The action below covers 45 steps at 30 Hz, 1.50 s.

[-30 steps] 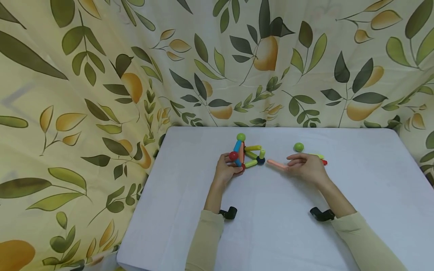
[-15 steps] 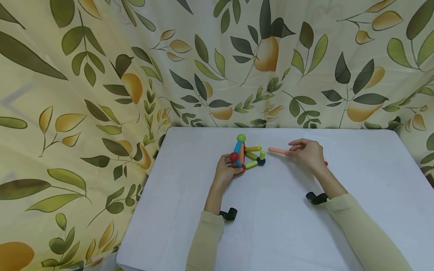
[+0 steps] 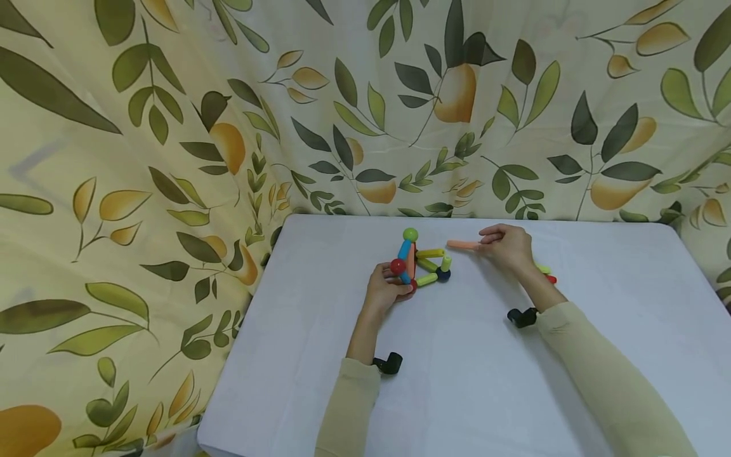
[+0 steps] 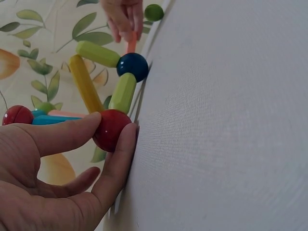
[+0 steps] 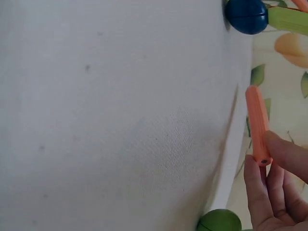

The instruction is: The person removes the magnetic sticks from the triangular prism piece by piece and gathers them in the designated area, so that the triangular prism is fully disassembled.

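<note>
My left hand (image 3: 386, 289) pinches a red ball (image 4: 111, 130) at the near corner of a construction of rods and balls. Blue rods (image 3: 405, 249), a salmon rod (image 3: 411, 260), a yellow rod (image 4: 85, 83) and lime green rods (image 4: 123, 93) join its balls. A light green ball (image 3: 410, 235) tops it, another red ball (image 3: 398, 266) sits at its left, and a dark blue ball (image 4: 133, 67) forms its right corner. Between thumb and fingers, my right hand (image 3: 507, 249) pinches a loose salmon rod (image 5: 258, 125) by one end. Its free end points left toward the construction, apart from it.
A loose green ball (image 5: 220, 220) lies on the white table (image 3: 457, 381) near my right hand. Beyond the right wrist are a lime green rod (image 3: 543, 269) and a red piece (image 3: 551, 278). A leaf-patterned curtain (image 3: 342, 127) hangs behind the table's far edge.
My right hand has moved left and away toward the far edge, bringing the salmon rod closer to the construction. The left hand keeps its hold on the red ball.
</note>
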Each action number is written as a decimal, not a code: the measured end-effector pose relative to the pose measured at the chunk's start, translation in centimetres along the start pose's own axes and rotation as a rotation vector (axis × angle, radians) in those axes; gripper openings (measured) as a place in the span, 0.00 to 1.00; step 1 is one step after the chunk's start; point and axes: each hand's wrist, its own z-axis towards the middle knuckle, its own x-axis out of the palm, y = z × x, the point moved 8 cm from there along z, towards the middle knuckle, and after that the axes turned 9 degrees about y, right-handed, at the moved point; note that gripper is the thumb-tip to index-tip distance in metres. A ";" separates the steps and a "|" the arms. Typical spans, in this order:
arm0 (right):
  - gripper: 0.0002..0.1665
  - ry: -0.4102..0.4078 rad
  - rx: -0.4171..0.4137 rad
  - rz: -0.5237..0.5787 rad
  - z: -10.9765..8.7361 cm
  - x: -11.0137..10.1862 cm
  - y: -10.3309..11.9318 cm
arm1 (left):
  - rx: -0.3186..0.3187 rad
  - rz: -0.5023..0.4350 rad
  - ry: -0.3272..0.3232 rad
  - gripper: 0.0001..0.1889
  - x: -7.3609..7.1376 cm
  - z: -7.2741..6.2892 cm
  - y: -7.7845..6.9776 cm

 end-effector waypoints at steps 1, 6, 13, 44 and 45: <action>0.21 0.004 -0.001 -0.001 0.2 0.1 0.0 | -0.002 -0.002 -0.003 0.40 0.0 0.0 0.0; 0.20 0.036 -0.004 -0.022 1.1 0.8 -0.2 | -0.007 0.000 -0.008 0.40 0.1 0.1 0.1; 0.19 0.059 -0.013 -0.026 1.7 1.6 -0.5 | 0.004 0.045 0.001 0.38 0.4 0.0 -0.1; 0.32 0.170 -0.104 0.054 -2.9 2.1 7.0 | 0.407 0.260 -0.034 0.21 -1.3 -0.7 -10.9; 0.33 0.177 -0.102 0.054 -3.1 2.2 7.1 | 0.428 0.274 -0.016 0.21 -0.7 -0.9 -11.5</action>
